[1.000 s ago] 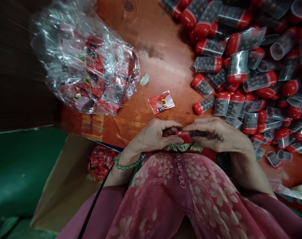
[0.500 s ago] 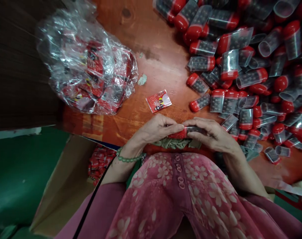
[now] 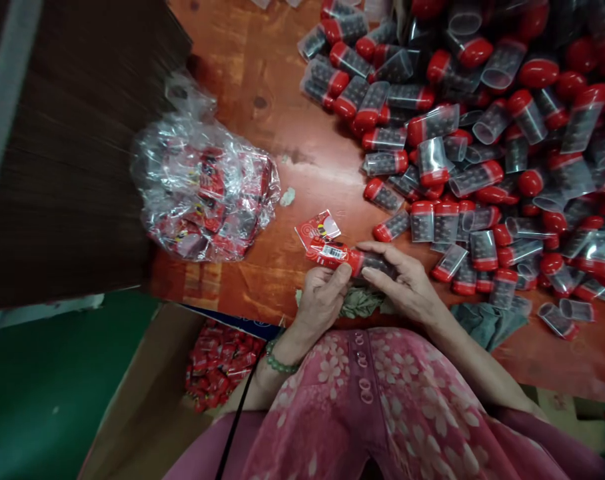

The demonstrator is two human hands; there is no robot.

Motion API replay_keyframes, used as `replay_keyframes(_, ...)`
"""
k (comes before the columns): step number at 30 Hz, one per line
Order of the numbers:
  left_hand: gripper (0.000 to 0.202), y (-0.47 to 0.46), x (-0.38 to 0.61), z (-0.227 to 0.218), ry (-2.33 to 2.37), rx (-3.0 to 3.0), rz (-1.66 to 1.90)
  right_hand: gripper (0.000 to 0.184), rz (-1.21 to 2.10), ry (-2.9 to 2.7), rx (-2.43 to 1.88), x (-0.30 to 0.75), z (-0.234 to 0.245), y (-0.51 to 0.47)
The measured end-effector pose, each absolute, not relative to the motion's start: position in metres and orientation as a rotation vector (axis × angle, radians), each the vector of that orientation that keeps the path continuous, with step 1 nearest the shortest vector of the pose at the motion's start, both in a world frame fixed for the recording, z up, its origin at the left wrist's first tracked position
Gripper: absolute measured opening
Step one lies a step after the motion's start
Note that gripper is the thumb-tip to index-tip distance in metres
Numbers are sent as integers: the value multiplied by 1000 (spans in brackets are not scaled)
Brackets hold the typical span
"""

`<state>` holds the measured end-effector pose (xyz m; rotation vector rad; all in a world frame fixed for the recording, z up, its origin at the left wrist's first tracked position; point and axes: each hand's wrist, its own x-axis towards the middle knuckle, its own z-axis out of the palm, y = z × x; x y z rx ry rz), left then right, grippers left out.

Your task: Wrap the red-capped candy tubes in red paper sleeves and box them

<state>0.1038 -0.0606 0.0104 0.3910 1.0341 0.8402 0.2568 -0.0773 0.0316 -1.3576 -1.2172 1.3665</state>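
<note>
My left hand [image 3: 322,297] and my right hand [image 3: 405,283] together hold one red-capped clear tube [image 3: 355,261] at the near edge of the red-brown table [image 3: 277,100]. A red printed label with a barcode [image 3: 327,253] sticks out at the tube's left end, under my left fingers. My right fingers wrap the clear end. A loose red label card [image 3: 318,229] lies on the table just beyond the tube. A crumpled green cloth [image 3: 362,303] sits under my hands.
A big heap of red-capped clear tubes [image 3: 482,133] covers the table's right half. A clear plastic bag of red label cards [image 3: 205,190] lies at the left. A cardboard box with red packed items [image 3: 217,360] stands on the green floor [image 3: 42,387] at my left knee.
The camera has tilted so more of the far table shows. My hands have shifted the tube; its labelled red end now points left and shows the barcode.
</note>
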Motion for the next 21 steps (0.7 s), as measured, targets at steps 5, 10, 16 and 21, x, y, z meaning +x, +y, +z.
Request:
replay_keyframes(5,47,-58,116,10,1041,401,953,24,1078,-1222,-1425,235,22,-80)
replay_keyframes(10,43,-51,121,5,1088,493,967,29,709,-1365,-1432,230,10,-80)
replay_keyframes(16,41,-39,112,11,940,609,989,34,1228,-1098,-1400,234,3,-78)
replay_keyframes(21,37,-42,116,14,963,544,995,35,980,-1281,-1414,230,7,-77)
